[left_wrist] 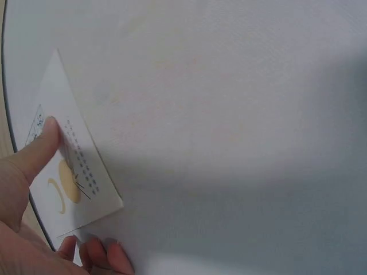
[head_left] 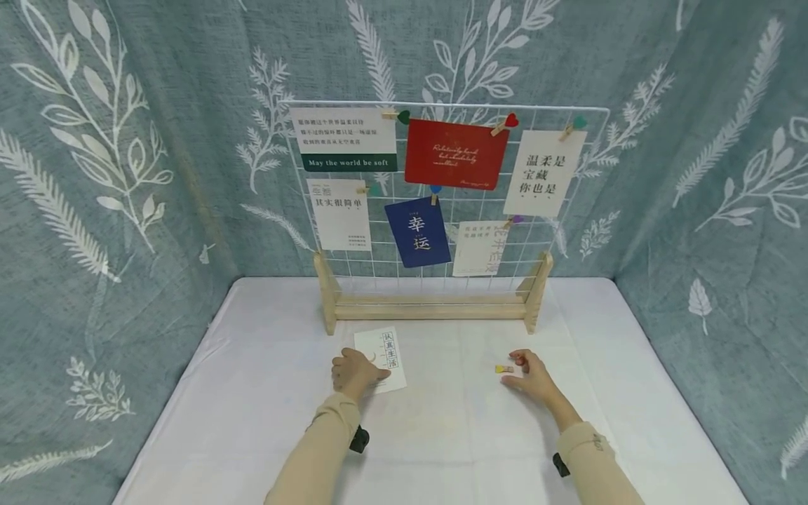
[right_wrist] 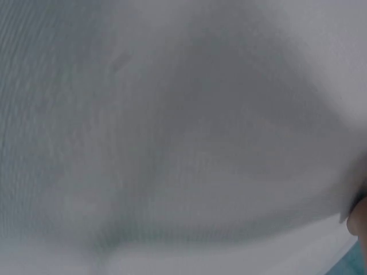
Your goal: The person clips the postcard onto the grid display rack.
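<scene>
A white card with dark characters and a yellow drawing lies on the table in front of the rack. My left hand is at the card's left side. In the left wrist view, the thumb extends over the card's face, while the fingertips are just past its edge; whether the thumb touches is unclear. To the right, a small wooden clip with a yellow end lies on the table. Around it, my right hand has thumb and fingers apart. Only a fingertip shows in the right wrist view.
A white wire grid rack on a wooden base stands at the back. Several cards hang there with clips, including a red card and a blue card. White cloth covers the table; patterned curtains surround it.
</scene>
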`<state>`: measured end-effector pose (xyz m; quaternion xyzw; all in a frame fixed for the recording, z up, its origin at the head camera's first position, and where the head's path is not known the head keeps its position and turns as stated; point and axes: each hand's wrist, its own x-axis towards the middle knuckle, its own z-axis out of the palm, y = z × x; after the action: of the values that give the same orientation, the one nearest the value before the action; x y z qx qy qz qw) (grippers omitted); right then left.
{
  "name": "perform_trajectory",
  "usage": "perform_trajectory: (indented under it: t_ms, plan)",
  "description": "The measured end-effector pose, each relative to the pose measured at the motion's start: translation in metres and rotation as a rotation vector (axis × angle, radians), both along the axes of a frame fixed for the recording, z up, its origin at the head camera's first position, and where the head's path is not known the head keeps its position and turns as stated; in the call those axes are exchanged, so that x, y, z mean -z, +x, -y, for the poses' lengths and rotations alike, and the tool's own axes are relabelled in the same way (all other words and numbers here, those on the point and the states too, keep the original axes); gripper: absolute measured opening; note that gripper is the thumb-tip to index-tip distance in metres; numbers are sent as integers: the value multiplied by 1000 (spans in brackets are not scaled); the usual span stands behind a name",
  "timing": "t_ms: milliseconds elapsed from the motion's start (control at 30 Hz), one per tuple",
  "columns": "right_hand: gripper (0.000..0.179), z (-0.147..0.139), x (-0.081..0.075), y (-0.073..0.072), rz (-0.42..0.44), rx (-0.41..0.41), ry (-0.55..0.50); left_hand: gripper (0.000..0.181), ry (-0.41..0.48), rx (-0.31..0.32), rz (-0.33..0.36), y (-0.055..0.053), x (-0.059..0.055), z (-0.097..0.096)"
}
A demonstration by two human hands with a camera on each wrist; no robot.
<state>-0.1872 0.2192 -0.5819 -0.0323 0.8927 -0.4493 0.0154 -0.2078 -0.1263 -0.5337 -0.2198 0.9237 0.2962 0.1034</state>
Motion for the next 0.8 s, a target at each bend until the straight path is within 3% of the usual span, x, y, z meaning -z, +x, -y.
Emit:
perform_trajectory:
  t_ms: [267, 433, 633, 800]
  plan:
    - [44, 10, -4, -5, -40, 78, 67, 86, 48, -19, 40, -6, -11, 4]
    - [39, 15, 0, -2, -9, 103, 87, 92, 70, -31, 69, -4, -10, 8]
    - [33, 16, 2, 5, 7, 107, 70, 91, 73, 25, 91, 1, -5, 12]
    - [27, 13, -8, 4, 25, 67, 102, 80, 63, 111, 58, 6, -6, 16]
